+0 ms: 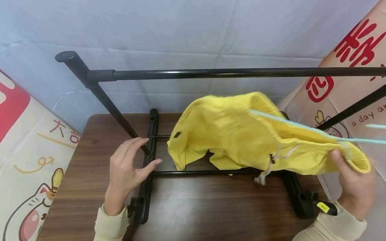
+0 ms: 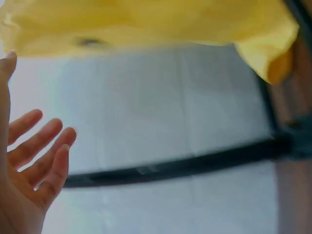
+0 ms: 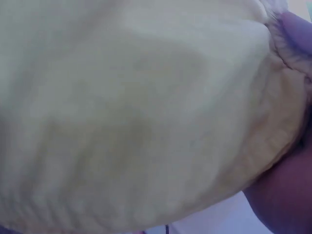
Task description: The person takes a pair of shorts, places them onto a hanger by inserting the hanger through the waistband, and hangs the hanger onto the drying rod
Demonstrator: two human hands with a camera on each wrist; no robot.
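A pair of yellow shorts point(image 1: 226, 130) with a ribbed elastic waistband and a pale drawstring point(image 1: 263, 175) hangs sideways below the rack's top bar. My right hand point(image 1: 356, 184) grips the waistband at its right end, thumb on the near side. A thin light-blue hanger point(image 1: 295, 125) runs along the waist opening, one end at the waistband, and leaves the head view at the right. My left hand point(image 1: 128, 167) holds nothing; its fingers are spread beside the rack's left post, left of the shorts. Pale fabric of the shorts point(image 3: 146, 112) fills most of the right wrist view.
A black garment rack with a top bar point(image 1: 211, 73), a slanted left post point(image 1: 111, 105) and lower crossbars point(image 1: 199, 172) stands on a brown wooden table point(image 1: 217, 207). Behind it hangs a pale cloth point(image 1: 181, 33). Printed panels point(image 1: 356, 87) flank both sides.
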